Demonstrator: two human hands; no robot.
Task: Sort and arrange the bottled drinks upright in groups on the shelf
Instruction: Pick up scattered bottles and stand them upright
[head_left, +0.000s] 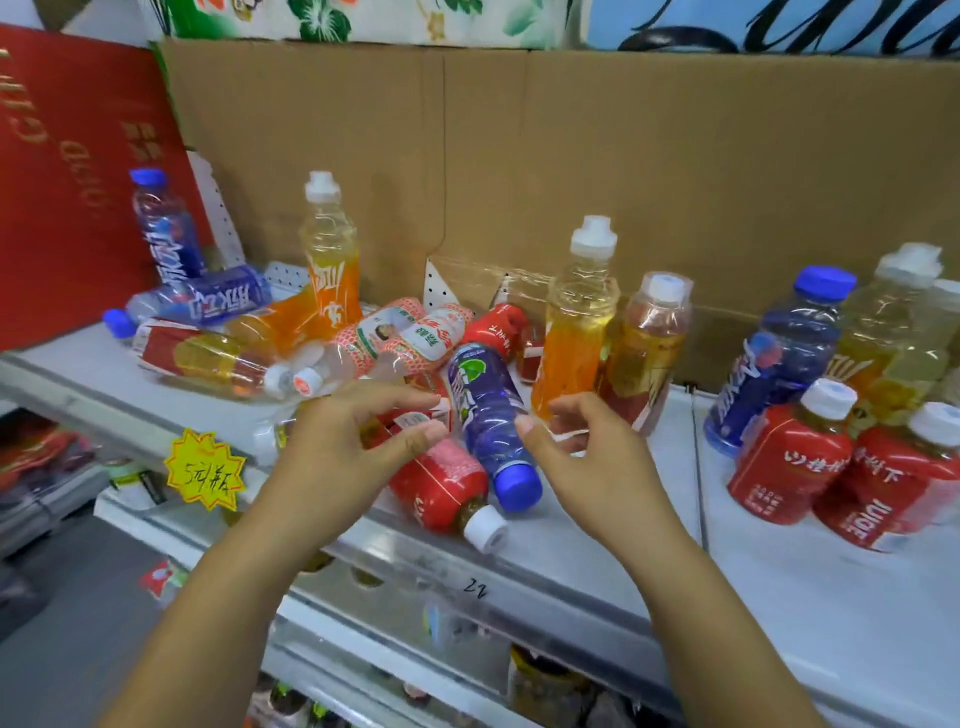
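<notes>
Sorting toppled drinks: tip and roll-off risk.
Landmark: purple-blue plastic bottle with blue cap, lying at the front of the white shelf. Left of it my left hand hovers spread, empty; right of it my right hand curls at the foot of a tall clear orange-drink bottle, whether gripping I cannot tell. Likely hazards: a nudge topples that upright; the red-labelled white-capped bottle left of the landmark rolls off.

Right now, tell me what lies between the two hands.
In the head view, a blue-capped purple bottle lies on its side between the left hand and right hand.
</notes>
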